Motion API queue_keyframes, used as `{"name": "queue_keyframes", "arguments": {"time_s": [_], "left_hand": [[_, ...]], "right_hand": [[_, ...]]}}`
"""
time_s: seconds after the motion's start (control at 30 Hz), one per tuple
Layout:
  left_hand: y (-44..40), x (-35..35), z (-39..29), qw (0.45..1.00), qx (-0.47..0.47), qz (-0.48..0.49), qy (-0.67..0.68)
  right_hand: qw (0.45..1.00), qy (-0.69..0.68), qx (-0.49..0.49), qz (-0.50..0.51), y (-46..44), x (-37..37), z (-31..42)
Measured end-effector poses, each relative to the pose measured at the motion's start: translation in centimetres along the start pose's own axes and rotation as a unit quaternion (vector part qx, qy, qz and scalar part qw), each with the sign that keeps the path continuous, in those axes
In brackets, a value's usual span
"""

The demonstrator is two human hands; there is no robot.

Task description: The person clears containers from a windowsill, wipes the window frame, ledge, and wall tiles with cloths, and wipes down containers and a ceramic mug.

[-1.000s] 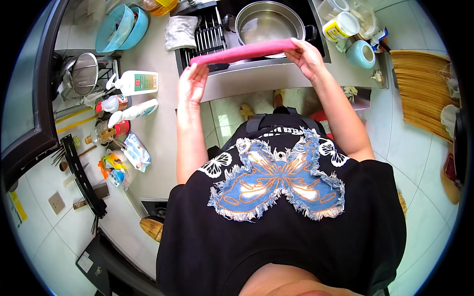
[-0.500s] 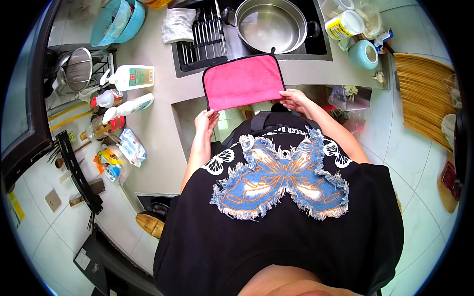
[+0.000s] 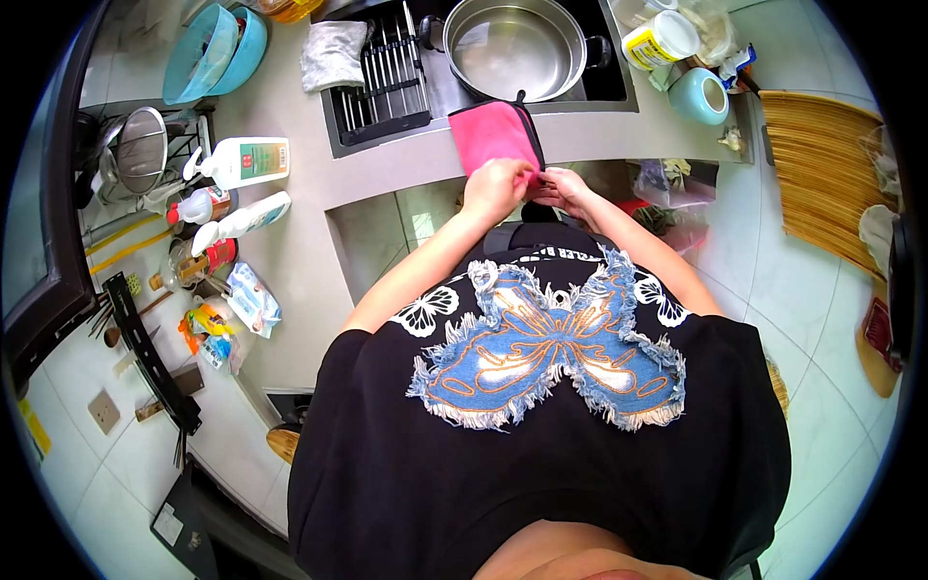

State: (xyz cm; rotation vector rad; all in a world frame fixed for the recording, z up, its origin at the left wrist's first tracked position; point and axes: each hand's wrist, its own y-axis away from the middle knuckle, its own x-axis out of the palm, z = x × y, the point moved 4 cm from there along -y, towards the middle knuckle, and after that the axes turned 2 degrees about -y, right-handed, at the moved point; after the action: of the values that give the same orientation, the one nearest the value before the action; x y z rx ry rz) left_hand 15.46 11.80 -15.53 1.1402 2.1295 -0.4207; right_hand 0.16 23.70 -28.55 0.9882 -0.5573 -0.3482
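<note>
A pink cloth with black edging (image 3: 491, 135) lies folded over on itself at the front edge of the counter, just below the sink. My left hand (image 3: 496, 188) is closed on its near edge, bringing the left side across to the right. Close beside it, my right hand (image 3: 565, 190) pinches the near right corner. The two hands almost touch, and the fingertips partly cover the cloth between them. Behind the cloth, a two-handled steel pot (image 3: 517, 48) with water in it sits in the black sink (image 3: 619, 92).
A grey rag (image 3: 333, 56) and a black drying rack (image 3: 391, 68) are left of the pot. Pump bottles (image 3: 249, 162) stand on the left counter near blue bowls (image 3: 242, 58). At right are a white tub (image 3: 662, 41), a light-blue jar (image 3: 698, 97) and a bamboo mat (image 3: 817, 174).
The cloth was spread wide between both hands. My left hand has moved right, folding the left half over toward my right hand, which has stayed nearly in place.
</note>
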Motion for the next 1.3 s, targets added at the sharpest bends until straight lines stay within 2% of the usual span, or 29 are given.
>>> {"name": "queue_keyframes", "arguments": {"time_s": [0.07, 0.13, 0.17, 0.2, 0.3, 0.33, 0.37, 0.4, 0.43, 0.47, 0.53, 0.6, 0.63, 0.67, 0.73, 0.77, 0.83, 0.87, 0.93, 0.97, 1.03, 1.07, 1.1, 1.13, 1.2, 1.27, 1.3], "left_hand": [[0.7, 2.3, 2.1, 0.983, -0.078, 0.079, 0.148], [2.0, 2.5, 4.6, 0.968, -0.153, 0.076, 0.186], [2.7, 2.3, 6.2, 0.974, -0.177, 0.069, 0.12], [3.4, 2.4, 7.9, 0.958, -0.256, 0.093, 0.093], [4.8, 3.9, 12.4, 0.929, -0.348, 0.122, 0.024], [4.8, 4.0, 12.2, 0.929, -0.349, 0.119, 0.026], [4.9, 4.7, 11.9, 0.886, -0.39, 0.105, 0.228], [4.9, 5.5, 11.3, 0.804, -0.412, 0.086, 0.42], [4.6, 5.7, 10.9, 0.759, -0.433, 0.086, 0.478], [4.7, 7.0, 11.9, 0.759, -0.432, 0.082, 0.48], [4.4, 8.5, 12.5, 0.752, -0.393, 0.066, 0.525], [4.2, 8.8, 12.7, 0.775, -0.398, 0.048, 0.489], [3.9, 7.2, 11.0, 0.763, -0.406, 0.047, 0.501], [2.6, 5.5, 8.9, 0.748, -0.418, 0.045, 0.513], [0.8, 3.0, 6.6, 0.747, -0.401, 0.038, 0.528], [-0.2, 2.1, 5.4, 0.744, -0.387, 0.034, 0.544], [-2.1, 0.5, 3.3, 0.748, -0.369, 0.055, 0.548], [-3.1, -0.1, 2.2, 0.751, -0.353, 0.081, 0.552], [-4.4, -1.7, 0.2, 0.798, -0.337, 0.049, 0.497], [-4.8, -2.9, -0.6, 0.816, -0.316, 0.062, 0.479], [-5.6, -5.3, -1.9, 0.834, -0.292, 0.073, 0.462], [-5.9, -6.7, -2.4, 0.845, -0.246, 0.092, 0.466], [-5.9, -7.9, -2.8, 0.853, -0.201, 0.111, 0.47], [-6.0, -9.2, -2.7, 0.837, -0.184, 0.101, 0.506], [-6.5, -11.4, -0.4, 0.875, -0.101, -0.04, 0.472], [-6.8, -13.0, 5.3, 0.915, -0.097, -0.219, 0.324], [-6.5, -13.4, 8.7, 0.924, -0.12, -0.287, 0.223]], "right_hand": [[1.0, 0.015, 0.0, 0.005, 0.1, 0.3, 0.0], [0.999, 0.025, 0.003, -0.029, 0.6, 0.4, 0.0], [1.0, 0.011, 0.01, -0.017, 0.5, 0.2, -0.2], [1.0, 0.011, 0.01, -0.018, 0.5, -0.3, -0.2], [0.998, -0.026, 0.05, -0.017, 1.0, -0.5, -0.1], [0.998, -0.022, 0.044, -0.049, 1.2, -0.7, 0.0], [0.996, -0.017, 0.039, -0.08, 1.3, -0.8, 0.2], [0.996, -0.012, 0.039, -0.079, 1.3, -0.5, 0.3], [0.996, 0.054, 0.0, -0.067, 0.7, -0.7, 0.2], [0.991, 0.12, -0.04, -0.053, 0.3, -0.8, 0.3], [0.986, 0.156, -0.015, -0.052, 0.0, -1.0, 0.9], [0.914, 0.365, -0.024, -0.177, 0.9, -1.4, 2.3], [0.796, 0.53, -0.164, -0.244, 2.4, -0.6, 3.4], [0.762, 0.542, -0.252, -0.251, 5.0, 0.7, 5.1], [0.694, 0.56, -0.42, -0.171, 8.2, 4.0, 7.2], [0.692, 0.56, -0.424, -0.168, 9.1, 5.0, 8.0], [0.633, 0.6, -0.477, -0.107, 10.2, 8.1, 9.1], [0.663, 0.59, -0.45, -0.095, 9.2, 8.4, 9.0], [0.75, 0.42, -0.51, -0.035, 7.6, 8.3, 9.8], [0.747, 0.419, -0.515, -0.039, 8.7, 9.3, 10.6], [0.864, 0.284, -0.416, -0.003, 10.4, 10.1, 11.6], [0.862, 0.284, -0.421, -0.007, 9.9, 9.9, 11.8], [0.926, 0.123, -0.353, 0.044, 8.7, 9.3, 11.3], [0.955, -0.043, -0.276, 0.096, 8.0, 9.2, 11.2], [0.966, -0.169, -0.15, 0.124, 8.8, 10.3, 12.8], [0.956, -0.233, -0.135, 0.118, 6.0, 10.3, 14.8], [0.951, -0.243, -0.158, 0.103, 6.1, 11.2, 17.3]]}}
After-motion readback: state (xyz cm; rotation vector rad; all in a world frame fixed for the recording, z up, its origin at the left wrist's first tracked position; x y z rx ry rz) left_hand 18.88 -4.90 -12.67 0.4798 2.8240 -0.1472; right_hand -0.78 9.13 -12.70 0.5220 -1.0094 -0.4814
